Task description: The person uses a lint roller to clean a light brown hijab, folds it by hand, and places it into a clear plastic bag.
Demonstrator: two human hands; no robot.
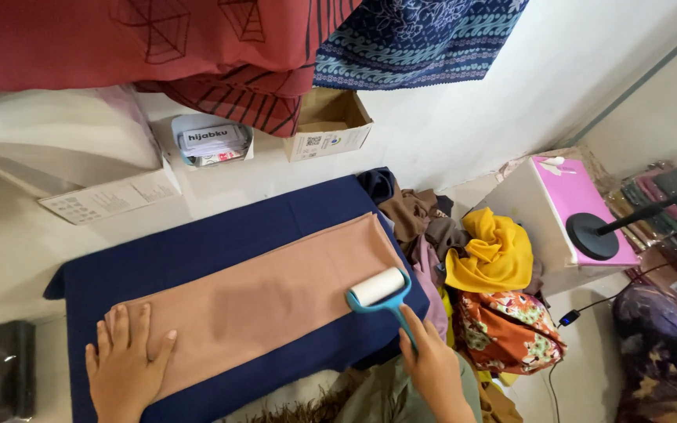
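Note:
A folded tan cloth (276, 294) lies lengthwise on a dark blue board (197, 243). My left hand (125, 364) rests flat, fingers spread, on the cloth's near left end. In my right hand (432, 364) is the blue handle of a lint roller (378, 288). Its white roll sits on the cloth's right end, near the board's edge.
A heap of clothes, among them a yellow cloth (491, 251) and a floral one (511, 329), lies right of the board. Behind it stands a white box with a pink top (570, 196) and a black stand base (591, 235). Red and blue fabrics hang overhead; cardboard boxes sit against the wall.

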